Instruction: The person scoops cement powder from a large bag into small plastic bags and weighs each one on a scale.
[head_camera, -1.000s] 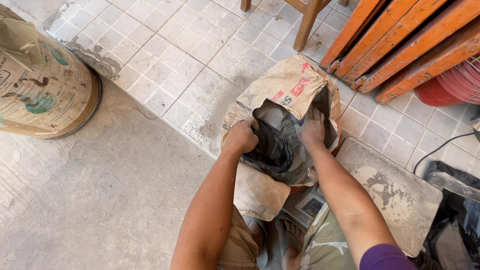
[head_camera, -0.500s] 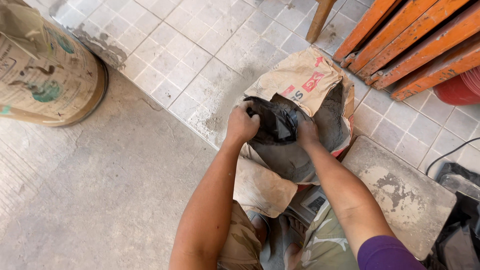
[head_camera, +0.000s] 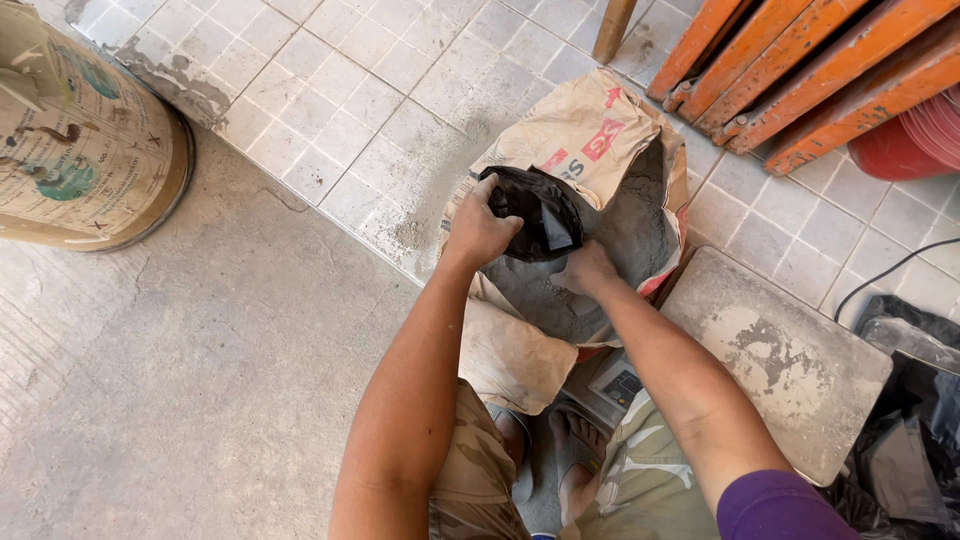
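Observation:
An open tan paper sack (head_camera: 580, 135) of grey powder (head_camera: 625, 235) lies on the tiled floor in front of me. My left hand (head_camera: 478, 228) grips the top edge of a small black plastic bag (head_camera: 540, 212) held over the sack's mouth. Just right of it, my right hand (head_camera: 587, 270) is pressed against the bag's lower side, partly dusted with powder and low in the sack opening. Its fingers are hidden behind the bag.
A large printed drum (head_camera: 80, 130) stands at the left. Orange wooden beams (head_camera: 800, 70) lean at the top right beside a red bucket (head_camera: 915, 140). A dusty square slab (head_camera: 785, 360) lies at my right, with black bags (head_camera: 915, 430) beyond it. My sandalled feet (head_camera: 560, 460) are below.
The black bag was spread wide over the sack; now it is gathered into a small bundle and lifted, showing the grey powder beneath. Both hands have drawn closer together.

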